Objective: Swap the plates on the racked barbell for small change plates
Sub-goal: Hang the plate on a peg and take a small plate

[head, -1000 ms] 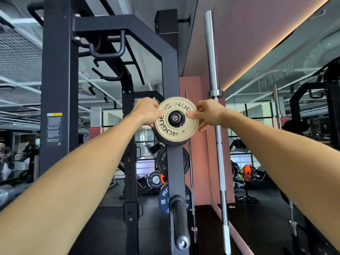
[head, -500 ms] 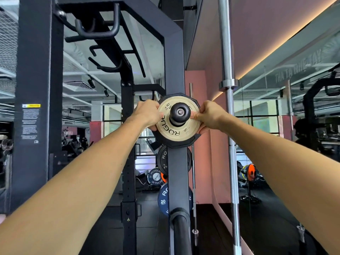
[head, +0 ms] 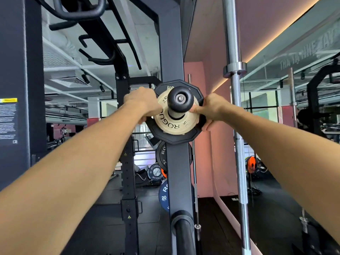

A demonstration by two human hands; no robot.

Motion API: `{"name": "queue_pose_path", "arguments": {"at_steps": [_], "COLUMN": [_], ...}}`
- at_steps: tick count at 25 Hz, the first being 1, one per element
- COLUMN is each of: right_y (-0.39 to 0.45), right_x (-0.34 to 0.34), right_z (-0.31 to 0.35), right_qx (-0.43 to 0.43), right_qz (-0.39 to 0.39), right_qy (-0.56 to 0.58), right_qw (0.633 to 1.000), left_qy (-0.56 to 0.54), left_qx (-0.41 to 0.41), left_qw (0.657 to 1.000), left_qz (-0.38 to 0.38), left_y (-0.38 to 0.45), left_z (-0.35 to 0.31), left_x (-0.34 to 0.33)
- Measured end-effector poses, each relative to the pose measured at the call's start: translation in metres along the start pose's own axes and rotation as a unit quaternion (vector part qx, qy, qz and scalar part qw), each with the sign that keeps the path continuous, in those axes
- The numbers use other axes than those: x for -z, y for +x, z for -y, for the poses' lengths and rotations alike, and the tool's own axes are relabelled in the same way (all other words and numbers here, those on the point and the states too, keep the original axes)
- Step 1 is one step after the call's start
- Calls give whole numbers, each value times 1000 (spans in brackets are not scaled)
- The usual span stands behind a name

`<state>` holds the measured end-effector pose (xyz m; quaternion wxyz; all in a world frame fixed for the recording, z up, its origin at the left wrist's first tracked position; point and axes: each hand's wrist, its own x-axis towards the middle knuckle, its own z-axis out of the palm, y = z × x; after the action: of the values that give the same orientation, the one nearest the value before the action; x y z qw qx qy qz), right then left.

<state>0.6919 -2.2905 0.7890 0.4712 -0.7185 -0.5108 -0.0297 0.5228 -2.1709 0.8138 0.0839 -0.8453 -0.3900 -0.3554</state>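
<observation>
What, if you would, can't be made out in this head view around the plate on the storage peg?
- Tan plate: upper lettering hidden by the peg's end cap.
- Black plate behind: markings mostly covered by the tan plate.
- Left hand and right hand: fingertips hidden behind the plates.

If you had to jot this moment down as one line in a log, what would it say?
left hand: grips tan plate rim | right hand: grips opposite rim | plate: on storage peg, against black plate
</observation>
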Motion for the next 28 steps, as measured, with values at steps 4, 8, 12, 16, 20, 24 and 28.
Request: {"name": "queue_pose_path", "arguments": {"at_steps": [4, 8, 12, 16, 20, 24, 28], "right_y": [4, 7, -8, -55, -108, -163, -226], "right_x": [1, -9, -23, -40, -67, -103, -145], "right_z": [-4, -2, -2, -18, -37, -41, -38], "right_qx": [-8, -5, -30, -12, 29, 51, 81], "right_qz": [-11, -56, -54, -3, 45, 127, 185], "right_qy": [-26, -49, -43, -100, -147, -164, -144], "right_qw": [1000, 997, 997, 995, 988, 977, 969], "left_qy": [-28, -46, -5, -78, -71, -42, -22], "left_qx": [23, 49, -6, -39, -21, 15, 60], "left_qw": [999, 996, 1000, 995, 992, 987, 978], "left_qz": [-25, -64, 24, 57, 103, 153, 199], "left_y": [-2, -9, -28, -81, -140, -209, -285], "left_z": [2, -1, 8, 43, 66, 88, 108], "left_x": [-11, -21, -14, -17, -21, -32, -42]}}
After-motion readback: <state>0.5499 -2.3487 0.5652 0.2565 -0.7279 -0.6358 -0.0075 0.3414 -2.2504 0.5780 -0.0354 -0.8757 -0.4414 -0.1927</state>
